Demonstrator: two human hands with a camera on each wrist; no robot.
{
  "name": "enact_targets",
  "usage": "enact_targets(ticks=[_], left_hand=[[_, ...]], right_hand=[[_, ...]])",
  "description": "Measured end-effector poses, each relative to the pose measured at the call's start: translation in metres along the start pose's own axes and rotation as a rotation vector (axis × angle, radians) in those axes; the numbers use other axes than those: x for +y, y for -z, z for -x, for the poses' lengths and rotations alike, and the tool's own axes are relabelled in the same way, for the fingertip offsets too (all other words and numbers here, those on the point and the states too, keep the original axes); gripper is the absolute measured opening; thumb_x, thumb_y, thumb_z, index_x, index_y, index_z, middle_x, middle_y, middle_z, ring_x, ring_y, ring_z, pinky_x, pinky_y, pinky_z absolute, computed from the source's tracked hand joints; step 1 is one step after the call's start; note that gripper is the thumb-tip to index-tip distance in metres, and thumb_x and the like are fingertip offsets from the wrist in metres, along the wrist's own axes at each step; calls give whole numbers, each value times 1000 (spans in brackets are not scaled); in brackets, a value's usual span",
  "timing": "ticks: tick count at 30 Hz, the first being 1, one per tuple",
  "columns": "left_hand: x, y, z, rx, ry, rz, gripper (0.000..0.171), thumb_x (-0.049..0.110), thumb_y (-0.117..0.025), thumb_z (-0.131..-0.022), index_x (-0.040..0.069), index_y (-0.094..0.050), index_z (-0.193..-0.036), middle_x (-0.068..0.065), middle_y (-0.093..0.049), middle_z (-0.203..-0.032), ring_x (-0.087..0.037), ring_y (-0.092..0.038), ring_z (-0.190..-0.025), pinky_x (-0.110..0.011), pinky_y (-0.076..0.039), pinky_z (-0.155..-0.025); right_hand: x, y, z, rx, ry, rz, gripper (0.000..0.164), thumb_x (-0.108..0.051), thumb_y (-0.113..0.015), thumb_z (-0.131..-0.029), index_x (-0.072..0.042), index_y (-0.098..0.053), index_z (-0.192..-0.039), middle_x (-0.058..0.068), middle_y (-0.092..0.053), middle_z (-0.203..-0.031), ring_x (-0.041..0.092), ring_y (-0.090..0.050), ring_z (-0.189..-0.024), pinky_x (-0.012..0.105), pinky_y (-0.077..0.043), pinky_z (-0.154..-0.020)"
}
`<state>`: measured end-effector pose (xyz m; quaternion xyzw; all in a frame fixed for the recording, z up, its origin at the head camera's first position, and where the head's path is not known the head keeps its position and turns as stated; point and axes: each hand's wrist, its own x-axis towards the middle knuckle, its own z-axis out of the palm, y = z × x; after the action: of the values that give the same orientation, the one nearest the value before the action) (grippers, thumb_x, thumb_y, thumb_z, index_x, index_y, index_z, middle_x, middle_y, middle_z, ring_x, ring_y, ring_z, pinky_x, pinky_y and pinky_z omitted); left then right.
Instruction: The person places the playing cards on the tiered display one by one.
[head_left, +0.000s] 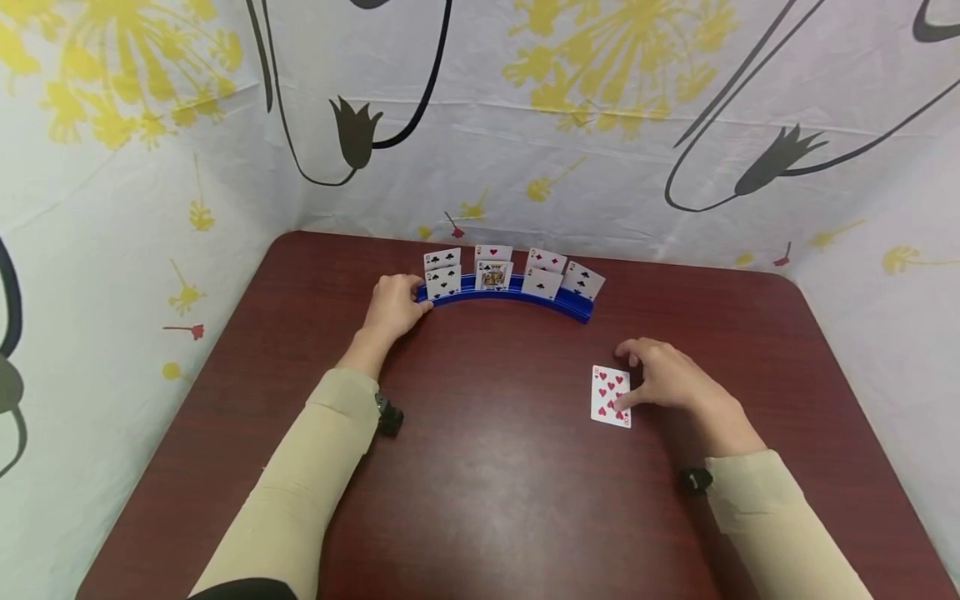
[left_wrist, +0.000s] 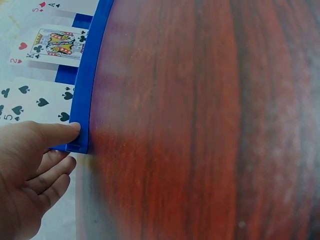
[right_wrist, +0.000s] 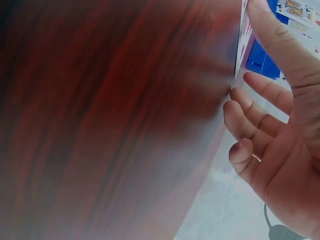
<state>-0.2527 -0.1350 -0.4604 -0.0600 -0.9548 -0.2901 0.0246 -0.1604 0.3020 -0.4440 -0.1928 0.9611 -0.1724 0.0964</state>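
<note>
At the left end of a curved blue card holder (head_left: 577, 308), my left hand (head_left: 393, 307) pinches the rim, thumb in front and fingers behind. Playing cards stand upright in it in overlapping pairs, with a single black-suited card (head_left: 583, 282) at the right end. The left wrist view shows the five of spades (left_wrist: 42, 102) nearest the thumb, then the king of clubs (left_wrist: 59, 46) before a two of hearts. Face up to the right of the holder is an eight of hearts (head_left: 609, 387). My right hand (head_left: 671, 375) touches its face with the thumb, other fingers loosely bent beyond its right edge.
The dark red wooden table (head_left: 480, 500) carries the holder near its far edge. White patterned cloth (head_left: 465, 75) hangs behind the table and at both sides. A dark band with a small device (head_left: 388, 417) sits at the left wrist, a similar one (head_left: 697, 480) at the right.
</note>
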Motion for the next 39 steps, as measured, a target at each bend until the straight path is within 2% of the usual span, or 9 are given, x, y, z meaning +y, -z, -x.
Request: enact_targets(ticks=[8,14,21,25,28,30,35,39], left_hand=[[-1,0,1,7,6,23,43,17,-79,-90,-2,-69,-127,-19,-72,-109,-28,-68,-98,-43,-57,-88],[0,0,2,9,13,28,43,18,-80,-90,-1,-69,-127,-18,-72,-109,-28,-67,-97,-43,-57,-88],[0,0,2,0,19,40,44,18,-79,-91,-2,-68,-129,-19,-71,-112,-28,-67,-99,-43,-56,-90],[-1,-1,2,6,14,38,44,18,-79,-90,-1,-68,-129,-18,-72,-111,-28,-68,-99,-43,-57,-89],[-1,-2,2,8,9,34,45,18,-79,-90,-1,-68,-129,-18,-72,-111,-28,-68,-99,-42,-57,-88],[-1,-2,2,10,9,31,45,18,-79,-90,-1,-68,-129,-18,-72,-111,-28,-68,-99,-42,-57,-87],[0,-1,3,7,17,29,46,18,-79,-91,-1,-68,-131,-18,-71,-113,-28,-68,-100,-42,-57,-88],[0,-2,3,7,19,28,46,18,-79,-91,-1,-67,-131,-19,-71,-114,-27,-68,-100,-42,-57,-89]], right_hand=[[-1,-1,-3,-34,7,-52,74,-35,-100,-58,0,-66,-113,3,-63,-85,18,-54,-76,37,-47,-69],[1,-4,-4,-36,12,-56,71,-33,-100,-58,0,-66,-111,5,-60,-86,20,-54,-77,38,-47,-70],[1,-5,-4,1,18,-38,58,-32,-101,-56,-6,-69,-97,3,-56,-88,21,-52,-79,38,-45,-70],[-1,-3,-5,50,15,0,55,-32,-100,-58,-9,-67,-96,5,-58,-94,22,-56,-83,41,-47,-71],[-2,-1,-6,92,4,11,51,-27,-97,-66,-7,-64,-99,7,-64,-96,24,-60,-84,44,-49,-72],[-2,-1,-7,125,10,-5,45,-22,-94,-72,-6,-64,-101,7,-66,-89,24,-60,-78,43,-49,-69],[-1,-1,-11,273,112,-40,31,-5,-86,-80,-2,-63,-101,0,-62,-67,15,-58,-61,36,-49,-57],[-2,0,-14,398,168,-30,25,4,-81,-82,1,-64,-100,6,-65,-70,17,-62,-61,38,-52,-55]])
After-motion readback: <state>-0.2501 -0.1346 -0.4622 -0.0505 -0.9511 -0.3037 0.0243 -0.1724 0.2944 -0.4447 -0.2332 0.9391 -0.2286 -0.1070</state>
